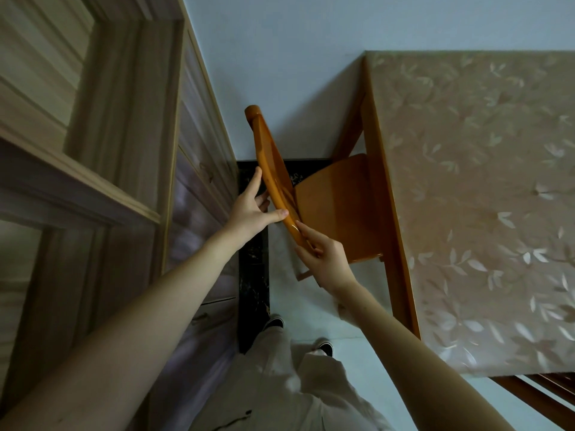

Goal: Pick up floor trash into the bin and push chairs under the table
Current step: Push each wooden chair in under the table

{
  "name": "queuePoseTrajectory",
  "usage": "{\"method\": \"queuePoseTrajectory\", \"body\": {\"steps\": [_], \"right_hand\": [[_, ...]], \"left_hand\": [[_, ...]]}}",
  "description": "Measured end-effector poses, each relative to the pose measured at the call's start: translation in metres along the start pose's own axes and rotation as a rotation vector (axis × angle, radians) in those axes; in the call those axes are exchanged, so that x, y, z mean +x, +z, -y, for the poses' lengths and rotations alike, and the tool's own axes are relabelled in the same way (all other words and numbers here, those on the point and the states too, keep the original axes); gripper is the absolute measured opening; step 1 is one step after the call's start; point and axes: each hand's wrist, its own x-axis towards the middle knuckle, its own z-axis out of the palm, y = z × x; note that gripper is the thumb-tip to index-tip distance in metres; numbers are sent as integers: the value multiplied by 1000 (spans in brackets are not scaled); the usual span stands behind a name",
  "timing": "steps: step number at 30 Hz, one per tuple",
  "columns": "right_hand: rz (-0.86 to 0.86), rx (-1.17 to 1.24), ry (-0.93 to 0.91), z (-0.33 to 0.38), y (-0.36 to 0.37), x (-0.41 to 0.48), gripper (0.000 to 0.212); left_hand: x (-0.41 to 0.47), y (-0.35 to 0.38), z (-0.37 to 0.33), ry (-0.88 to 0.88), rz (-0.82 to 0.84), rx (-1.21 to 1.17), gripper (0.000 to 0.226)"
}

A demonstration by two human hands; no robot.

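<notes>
An orange wooden chair (336, 200) stands at the left side of the table (473, 194), its seat partly under the table's edge. Its curved top rail (270, 163) runs from upper left down to the middle. My left hand (252, 206) rests against the outer side of the rail, fingers fairly straight and thumb pressed on the rail. My right hand (323, 256) grips the rail's near end, with the fingers curled round it. No floor trash or bin is in view.
The table carries a beige leaf-patterned cloth. A tall wooden cabinet (102, 169) with glass doors lines the left. A dark strip (253, 275) edges the pale floor. Another chair's back (541, 396) shows at lower right. My feet (298, 334) stand between cabinet and table.
</notes>
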Motion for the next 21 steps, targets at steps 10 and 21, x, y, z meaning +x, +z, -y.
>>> {"method": "queuePoseTrajectory", "body": {"steps": [10,21], "right_hand": [[-78,24,52,10,8,35,50],[-115,94,116,18,11,61,50]], "left_hand": [[34,-19,-16,17,36,63,110],[57,-30,-31,3,73,94,105]]}}
